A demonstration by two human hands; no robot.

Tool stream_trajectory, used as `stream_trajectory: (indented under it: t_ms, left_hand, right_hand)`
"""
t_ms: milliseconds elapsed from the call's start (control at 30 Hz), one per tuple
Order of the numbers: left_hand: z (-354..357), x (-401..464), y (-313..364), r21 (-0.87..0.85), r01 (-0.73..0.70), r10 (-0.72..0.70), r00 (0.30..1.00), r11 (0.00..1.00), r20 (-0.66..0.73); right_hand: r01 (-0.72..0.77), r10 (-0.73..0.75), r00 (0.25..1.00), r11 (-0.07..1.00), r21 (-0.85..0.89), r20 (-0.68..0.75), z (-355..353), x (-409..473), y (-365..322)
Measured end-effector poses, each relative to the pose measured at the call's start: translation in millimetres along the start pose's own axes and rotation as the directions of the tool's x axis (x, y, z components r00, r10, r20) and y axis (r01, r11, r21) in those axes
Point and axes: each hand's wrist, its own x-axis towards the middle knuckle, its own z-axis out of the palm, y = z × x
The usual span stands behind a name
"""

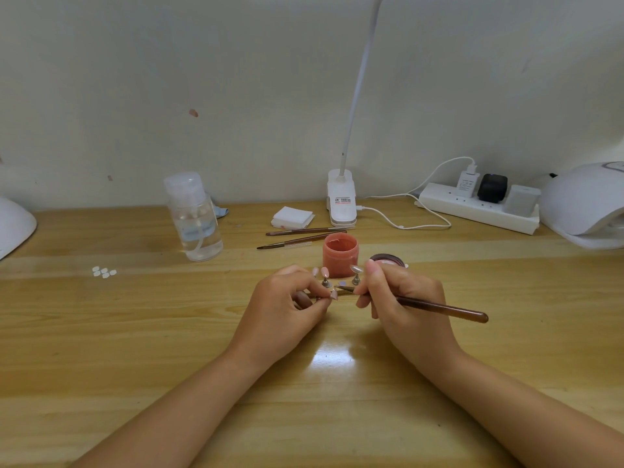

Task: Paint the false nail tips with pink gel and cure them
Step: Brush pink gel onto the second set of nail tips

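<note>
Nearest, on the wooden table [101, 332]: left hand [287, 305], fingers curled, pinching a small stand that carries one nail tip [333, 293]; right hand [401, 298], fingers curled round a brown-handled brush [439, 307], its bristles just at that tip. Just behind: further nail tips on stands [354, 273] (count uncertain, partly hidden by the hands). Next: open pink gel jar [339, 253], its lid [388, 260] beside it. Further: two spare brushes [297, 236], wipe pads [292, 217], pump bottle [196, 217], loose tips [104, 272]. Rear right: curing lamp [584, 204], well apart. Risk, as judged: a slack pinch lets the tip twist and smear; an overloaded brush floods the edges.
</note>
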Motion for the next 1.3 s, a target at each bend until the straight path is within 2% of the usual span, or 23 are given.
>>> stream_trajectory:
  t_ms: [133, 233, 367, 500, 733, 867, 1133, 1300]
  left_hand:
    - [-0.2, 0.1, 0.1, -0.005, 0.002, -0.002, 1.0, 1.0, 0.004]
    - [-0.5, 0.3, 0.2, -0.001, 0.003, -0.003, 1.0, 1.0, 0.006]
    - [-1.0, 0.3, 0.5, 0.013, -0.008, 0.008, 1.0, 1.0, 0.008]
    - [-0.6, 0.6, 0.8, 0.016, -0.005, 0.004, 1.0, 1.0, 0.008]
    - [-0.6, 0.9, -0.4, 0.008, 0.001, -0.001, 1.0, 1.0, 0.006]
    - [-0.1, 1.3, -1.6, 0.013, -0.001, 0.001, 1.0, 1.0, 0.0]
    - [-0.8, 1.0, 0.1, 0.015, 0.001, -0.001, 1.0, 1.0, 0.003]
    - [-1.4, 0.2, 2.9, 0.007, -0.017, 0.017, 1.0, 1.0, 0.005]
  right_hand:
    - [0.027, -0.029, 0.998, 0.999, 0.027, 0.051, -2.0, -1.7, -1.2]
    - [0.07, -0.071, 0.997, 0.996, 0.048, 0.026, -2.5, -2.8, -1.9]
    - [0.016, -0.015, 0.999, 0.999, 0.041, -0.035, -1.3, -0.2, 0.3]
    - [0.011, -0.011, 1.0, 1.0, -0.008, 0.01, 0.1, 0.1, -0.3]
    - [0.069, -0.07, 0.997, 0.996, 0.047, 0.02, -2.9, -1.8, -3.4]
    - [-0.002, 0.002, 1.0, 1.0, 0.03, -0.022, -0.9, 1.0, -0.3]
    - [0.037, -0.041, 0.996, 0.998, 0.058, 0.076, -2.8, -2.4, -3.4]
    - [0.016, -0.005, 0.997, 0.989, 0.148, -0.071, -3.6, 0.2, -2.0]
